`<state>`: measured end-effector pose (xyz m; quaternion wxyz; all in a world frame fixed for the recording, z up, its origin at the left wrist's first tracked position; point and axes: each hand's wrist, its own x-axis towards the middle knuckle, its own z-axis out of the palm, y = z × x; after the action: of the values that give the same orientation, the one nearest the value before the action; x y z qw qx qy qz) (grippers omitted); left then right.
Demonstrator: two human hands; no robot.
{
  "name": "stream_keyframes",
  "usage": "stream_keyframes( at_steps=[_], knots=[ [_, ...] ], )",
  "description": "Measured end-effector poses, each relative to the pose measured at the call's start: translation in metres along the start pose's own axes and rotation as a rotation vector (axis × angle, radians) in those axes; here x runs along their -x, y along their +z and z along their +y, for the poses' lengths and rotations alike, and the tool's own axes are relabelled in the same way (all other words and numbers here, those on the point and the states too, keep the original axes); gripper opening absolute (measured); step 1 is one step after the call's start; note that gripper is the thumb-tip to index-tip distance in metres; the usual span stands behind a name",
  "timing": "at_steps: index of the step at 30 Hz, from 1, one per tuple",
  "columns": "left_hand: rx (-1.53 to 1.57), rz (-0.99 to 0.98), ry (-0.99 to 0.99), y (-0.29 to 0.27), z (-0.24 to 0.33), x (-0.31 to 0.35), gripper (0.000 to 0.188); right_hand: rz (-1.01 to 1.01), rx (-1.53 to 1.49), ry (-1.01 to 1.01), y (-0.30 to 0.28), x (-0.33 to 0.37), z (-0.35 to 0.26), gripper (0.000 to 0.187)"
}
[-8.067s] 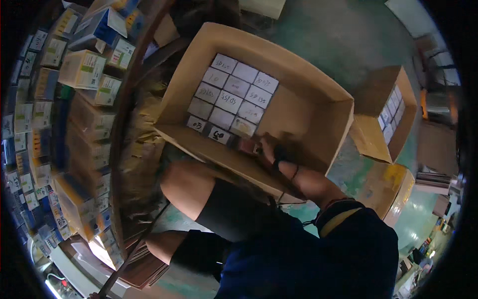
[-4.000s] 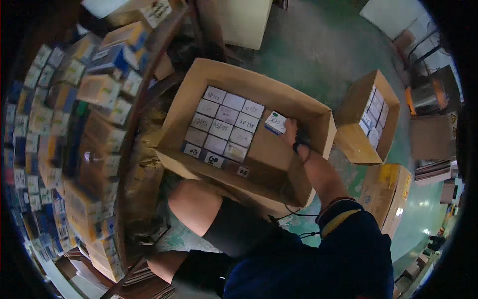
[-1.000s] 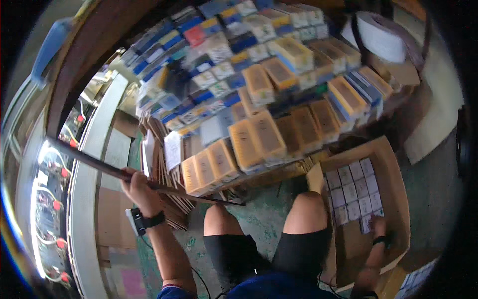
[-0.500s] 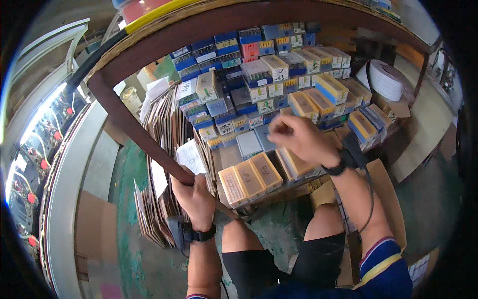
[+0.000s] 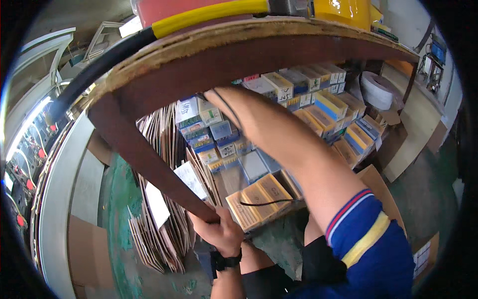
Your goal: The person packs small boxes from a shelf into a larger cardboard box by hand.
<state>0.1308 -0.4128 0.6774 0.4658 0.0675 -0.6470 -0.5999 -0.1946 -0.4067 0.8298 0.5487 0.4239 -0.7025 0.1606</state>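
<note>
My left hand (image 5: pixel 219 230) is wrapped round the dark brown table leg (image 5: pixel 154 159), low on its slanting length. A dark wristband sits on that wrist. My right forearm (image 5: pixel 279 134) reaches forward and left under the brown table edge (image 5: pixel 209 74), across the stacked boxes. That edge hides my right hand, so its fingers and anything in them cannot be seen. Closest to where the arm disappears are small clear-lidded boxes (image 5: pixel 210 113) with blue or yellow parts. Nearer me stand yellow-sided boxes (image 5: pixel 260 199) side by side, with a thin black cable hanging over them.
Many cardboard sheets (image 5: pixel 159 219) stand on edge left of the boxes. On the table top lie a black and yellow bar (image 5: pixel 209 17) and a yellow container (image 5: pixel 343 12). A large white roll (image 5: pixel 377 90) rests at the right. Machinery (image 5: pixel 30 159) lines the far left.
My right arm has stretched forward and left, and its hand has gone behind the table edge. The view has shifted closer to the table top. My left hand still grips the leg.
</note>
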Motion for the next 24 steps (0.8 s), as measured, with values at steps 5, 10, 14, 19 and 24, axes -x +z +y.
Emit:
stream_keyframes(
  at_steps=[5, 10, 14, 19, 24],
  knots=[
    [-0.098, -0.011, 0.088, -0.004, 0.003, 0.002, 0.017, 0.075, 0.276, -0.036, 0.016, -0.020, 0.001, 0.022],
    [0.022, 0.002, 0.010, 0.003, 0.001, 0.005, 0.024, 0.104, 0.530, -0.047, 0.031, -0.006, 0.002, 0.021],
    [-0.016, 0.011, 0.085, 0.000, -0.002, 0.003, 0.027, 0.143, 0.725, -0.053, 0.035, -0.005, -0.008, 0.020],
    [-0.064, 0.068, 0.090, -0.018, -0.009, -0.003, 0.022, 0.183, 0.920, -0.065, 0.064, -0.011, -0.050, 0.019],
    [-0.010, -0.023, 0.134, 0.029, 0.000, 0.006, 0.014, 0.276, 0.486, 0.257, 0.099, 0.023, 0.047, 0.030]
  ],
)
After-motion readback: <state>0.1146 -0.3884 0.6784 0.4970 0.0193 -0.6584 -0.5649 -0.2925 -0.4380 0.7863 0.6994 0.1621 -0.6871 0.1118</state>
